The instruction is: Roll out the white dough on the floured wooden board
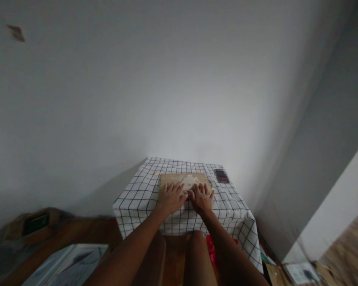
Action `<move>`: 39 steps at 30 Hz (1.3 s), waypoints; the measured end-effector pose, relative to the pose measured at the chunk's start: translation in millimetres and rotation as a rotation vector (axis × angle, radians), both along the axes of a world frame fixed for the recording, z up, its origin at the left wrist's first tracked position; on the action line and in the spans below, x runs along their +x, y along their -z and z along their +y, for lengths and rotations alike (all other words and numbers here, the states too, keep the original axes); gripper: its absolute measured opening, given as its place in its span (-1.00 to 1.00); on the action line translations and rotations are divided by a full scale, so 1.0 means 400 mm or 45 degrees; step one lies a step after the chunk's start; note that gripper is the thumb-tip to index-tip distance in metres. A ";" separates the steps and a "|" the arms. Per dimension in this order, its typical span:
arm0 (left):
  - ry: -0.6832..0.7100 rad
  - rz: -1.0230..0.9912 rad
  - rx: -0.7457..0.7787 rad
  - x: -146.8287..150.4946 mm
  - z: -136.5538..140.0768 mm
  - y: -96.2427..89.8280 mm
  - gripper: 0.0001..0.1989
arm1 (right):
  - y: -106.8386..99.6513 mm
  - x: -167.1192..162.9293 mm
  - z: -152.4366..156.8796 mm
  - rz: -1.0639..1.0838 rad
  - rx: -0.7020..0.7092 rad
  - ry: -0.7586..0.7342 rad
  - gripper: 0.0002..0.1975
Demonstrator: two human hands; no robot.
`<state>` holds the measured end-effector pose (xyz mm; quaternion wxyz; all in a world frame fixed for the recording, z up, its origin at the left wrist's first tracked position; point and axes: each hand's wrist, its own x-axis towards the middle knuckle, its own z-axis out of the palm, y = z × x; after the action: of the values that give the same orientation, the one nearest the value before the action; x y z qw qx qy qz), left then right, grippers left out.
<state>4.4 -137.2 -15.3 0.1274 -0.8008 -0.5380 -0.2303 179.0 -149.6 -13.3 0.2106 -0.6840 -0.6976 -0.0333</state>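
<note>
A wooden board lies on the table's checked cloth in the middle of the head view. On it is a flat white piece with an uneven edge; whether it is dough or flour I cannot tell. My left hand rests palm down on the board's left part, fingers stretched forward, left of the white piece. Over the board's right part, my right hand lies palm down with fingers apart, at the near right edge of the white piece. Neither hand grips anything. What lies beneath the palms is hidden.
The black-and-white checked cloth covers a small table against a pale wall. A dark, blurred-out object lies at its right edge. Boxes stand on the floor at left; a red item shows below the table.
</note>
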 end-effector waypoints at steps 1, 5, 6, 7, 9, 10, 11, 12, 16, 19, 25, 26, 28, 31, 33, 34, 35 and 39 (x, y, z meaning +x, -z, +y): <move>-0.004 -0.013 0.002 -0.001 0.015 0.003 -0.43 | -0.001 -0.001 0.012 -0.004 -0.007 0.002 -0.43; -0.022 -0.035 -0.043 -0.007 0.071 0.000 -0.49 | -0.006 -0.004 0.060 -0.017 -0.021 -0.003 -0.42; -0.012 -0.031 -0.054 -0.008 0.083 -0.005 -0.50 | -0.008 -0.004 0.073 -0.020 -0.031 -0.010 -0.42; -0.001 -0.027 -0.066 -0.010 0.096 -0.011 -0.51 | -0.011 -0.003 0.087 -0.024 -0.047 -0.020 -0.43; 0.005 -0.031 -0.107 -0.012 0.121 -0.024 -0.52 | -0.020 -0.003 0.117 -0.030 -0.097 -0.032 -0.44; -0.001 -0.041 -0.132 -0.013 0.134 -0.030 -0.52 | -0.026 -0.003 0.133 -0.033 -0.120 -0.035 -0.44; -0.012 -0.054 -0.153 -0.013 0.149 -0.035 -0.53 | -0.031 -0.003 0.149 -0.034 -0.138 -0.037 -0.44; -0.023 -0.066 -0.169 -0.012 0.164 -0.038 -0.53 | -0.036 -0.003 0.165 -0.032 -0.153 -0.034 -0.43; -0.068 -0.090 -0.239 -0.004 0.232 -0.040 -0.46 | -0.049 -0.002 0.227 -0.034 -0.202 -0.023 -0.39; -0.111 -0.086 -0.323 0.000 0.284 -0.036 -0.38 | -0.055 -0.001 0.271 -0.092 -0.182 -0.043 -0.37; -0.139 -0.110 -0.436 -0.009 0.388 -0.041 -0.32 | -0.074 -0.008 0.382 -0.176 -0.183 -0.086 -0.38; -0.140 -0.123 -0.451 -0.012 0.408 -0.044 -0.31 | -0.078 -0.010 0.403 -0.166 -0.212 -0.090 -0.38; -0.142 -0.140 -0.485 -0.016 0.451 -0.048 -0.29 | -0.084 -0.013 0.448 -0.123 -0.280 -0.094 -0.37; -0.147 -0.163 -0.540 -0.019 0.515 -0.052 -0.26 | -0.084 -0.015 0.514 -0.051 -0.331 -0.095 -0.35; -0.140 -0.176 -0.567 -0.019 0.553 -0.054 -0.23 | -0.080 -0.015 0.554 -0.022 -0.330 -0.108 -0.35; -0.138 -0.181 -0.582 -0.019 0.570 -0.055 -0.22 | -0.077 -0.014 0.572 -0.008 -0.329 -0.119 -0.35; -0.139 -0.185 -0.597 -0.019 0.585 -0.055 -0.22 | -0.075 -0.014 0.589 0.004 -0.332 -0.131 -0.35; -0.151 -0.164 -0.629 -0.022 0.627 -0.059 -0.19 | -0.071 -0.010 0.640 0.033 -0.364 -0.141 -0.29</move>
<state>-4.3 113.7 8.1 -0.0933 -0.7583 -0.6310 -0.1345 174.9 106.4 15.0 0.1215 -0.6678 -0.7292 0.0871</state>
